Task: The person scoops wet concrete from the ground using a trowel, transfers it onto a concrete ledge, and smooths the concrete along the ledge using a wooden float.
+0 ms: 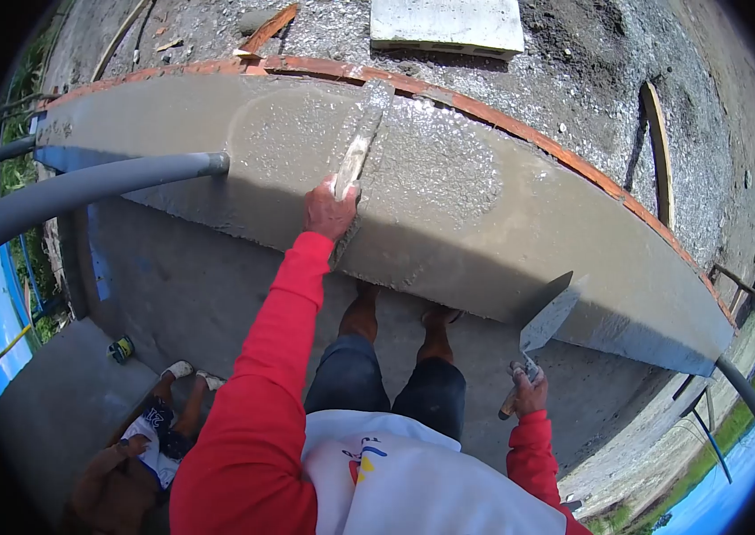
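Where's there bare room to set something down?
Likely the gravel between the pale block and curved wooden strip, or the shaded floor between the legs and the other person's shoes. It's crowded where the left hand holds a bar near the pipe, and by the trowel in the right hand.

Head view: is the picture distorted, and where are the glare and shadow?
In the head view, wide-angle distortion seems to bow the orange board; the corners go black; sun glints off the wet concrete; shadow crosses its near side and the floor; the trowel looks fairly sharp.
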Motion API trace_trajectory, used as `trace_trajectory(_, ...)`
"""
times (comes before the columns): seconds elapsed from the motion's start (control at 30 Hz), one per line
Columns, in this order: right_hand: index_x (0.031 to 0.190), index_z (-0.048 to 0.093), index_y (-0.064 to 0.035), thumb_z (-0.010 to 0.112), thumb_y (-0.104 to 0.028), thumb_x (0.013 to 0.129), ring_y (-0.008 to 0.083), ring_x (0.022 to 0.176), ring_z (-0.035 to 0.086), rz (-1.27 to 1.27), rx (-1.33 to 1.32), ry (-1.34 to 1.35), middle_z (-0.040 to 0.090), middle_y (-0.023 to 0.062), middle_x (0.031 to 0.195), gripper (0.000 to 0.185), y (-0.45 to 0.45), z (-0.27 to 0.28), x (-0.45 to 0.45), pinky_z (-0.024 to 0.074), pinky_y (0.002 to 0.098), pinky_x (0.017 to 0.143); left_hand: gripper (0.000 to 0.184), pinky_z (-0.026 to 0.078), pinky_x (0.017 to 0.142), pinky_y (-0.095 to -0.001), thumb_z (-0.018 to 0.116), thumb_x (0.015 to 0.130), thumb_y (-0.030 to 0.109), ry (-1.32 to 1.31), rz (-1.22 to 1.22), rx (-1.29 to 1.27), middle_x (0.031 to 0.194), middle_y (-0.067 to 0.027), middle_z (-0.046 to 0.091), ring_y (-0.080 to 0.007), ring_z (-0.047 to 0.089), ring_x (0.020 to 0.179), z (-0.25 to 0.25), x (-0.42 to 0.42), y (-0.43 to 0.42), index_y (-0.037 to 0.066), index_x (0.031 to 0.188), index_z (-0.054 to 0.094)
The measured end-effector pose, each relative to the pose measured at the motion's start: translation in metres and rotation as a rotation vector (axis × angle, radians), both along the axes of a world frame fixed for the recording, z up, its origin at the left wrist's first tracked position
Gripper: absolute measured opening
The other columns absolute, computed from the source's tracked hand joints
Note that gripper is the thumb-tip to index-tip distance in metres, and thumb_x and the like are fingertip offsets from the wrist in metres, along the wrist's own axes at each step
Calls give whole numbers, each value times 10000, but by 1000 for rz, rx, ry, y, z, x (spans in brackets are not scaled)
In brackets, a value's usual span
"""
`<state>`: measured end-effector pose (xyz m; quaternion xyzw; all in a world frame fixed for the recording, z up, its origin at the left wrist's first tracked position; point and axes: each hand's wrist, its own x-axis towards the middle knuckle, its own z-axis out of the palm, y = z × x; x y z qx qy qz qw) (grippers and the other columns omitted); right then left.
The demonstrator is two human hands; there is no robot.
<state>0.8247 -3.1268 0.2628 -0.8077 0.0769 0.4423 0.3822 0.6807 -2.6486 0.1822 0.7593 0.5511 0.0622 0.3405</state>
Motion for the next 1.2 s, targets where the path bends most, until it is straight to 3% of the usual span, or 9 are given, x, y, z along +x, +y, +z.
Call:
trace_trajectory(0.07, 1090, 507, 67, 555, -177, 822, 243, 947, 607, 42, -3, 36, 612, 147, 1009, 365, 9, -1, 1, 445, 336, 865, 319, 491, 661, -439, 607, 779, 284, -16, -11, 54, 745, -239, 619, -419, 606, 726, -5, -24, 23, -10, 903, 595)
trace_trajectory(0.13, 1080, 514, 67, 556, -177, 820, 239, 944, 607, 60, -3, 38, 613, 146, 1002, 359, 19, -2, -2, 444, 335, 865, 305, 495, 640, -422, 596, 790, 275, -21, 18, 94, 711, -219, 624, -387, 623, 664, -24, -51, 46, -14, 889, 591)
trace_trajectory(0.3, 1052, 532, 69, 555, -175, 812, 235, 943, 607, 130, -41, 34, 617, 143, 984, 342, 27, -7, -9, 442, 333, 870, 299, 452, 437, -323, 562, 838, 271, -68, 313, -175, 557, -91, 556, -167, 569, 440, 9, -85, 95, -27, 830, 574)
trace_trajectory(0.47, 1049, 534, 71, 554, -171, 802, 240, 946, 606, 122, -44, 44, 617, 138, 980, 346, 48, 12, -14, 439, 335, 880, 320, 425, 388, -313, 559, 846, 281, -195, 405, -261, 537, -63, 535, -151, 544, 414, 10, -115, 120, -39, 840, 567)
trace_trajectory(0.53, 998, 584, 32, 576, -176, 797, 171, 853, 577, 75, -25, 6, 626, 82, 924, 289, 45, 9, -18, 441, 298, 797, 327, 425, 389, -315, 558, 849, 284, -187, 379, -274, 534, -64, 536, -154, 544, 409, 14, -115, 115, -42, 848, 567)
trace_trajectory(0.57, 972, 609, 13, 587, -179, 795, 136, 806, 562, 50, -15, -14, 630, 53, 897, 262, 44, 7, -20, 442, 280, 756, 332, 426, 391, -315, 558, 850, 288, -162, 331, -245, 532, -63, 535, -155, 546, 409, 13, -109, 109, -43, 853, 568)
trace_trajectory(0.73, 982, 610, 15, 590, -185, 797, 131, 793, 562, 41, 9, -19, 631, 56, 888, 273, 41, 0, -22, 445, 273, 739, 324, 431, 407, -322, 538, 867, 274, -112, 72, -197, 522, -68, 533, -163, 566, 420, 11, -70, 74, -48, 876, 572)
trace_trajectory(0.87, 978, 610, 15, 598, -182, 796, 116, 763, 552, 60, -8, -39, 624, 51, 867, 268, 31, 1, -25, 445, 261, 706, 278, 429, 403, -311, 528, 867, 230, -241, 184, -365, 528, -79, 535, -157, 556, 414, 3, -37, 36, -45, 862, 569)
trace_trajectory(1.2, 971, 604, 16, 610, -167, 795, 94, 721, 527, -134, 2, -2, 605, 18, 819, 255, -29, -6, -30, 432, 246, 661, 263, 438, 410, -311, 554, 854, 211, -217, 78, -339, 549, -99, 553, -162, 557, 418, 8, 51, -55, -51, 854, 577)
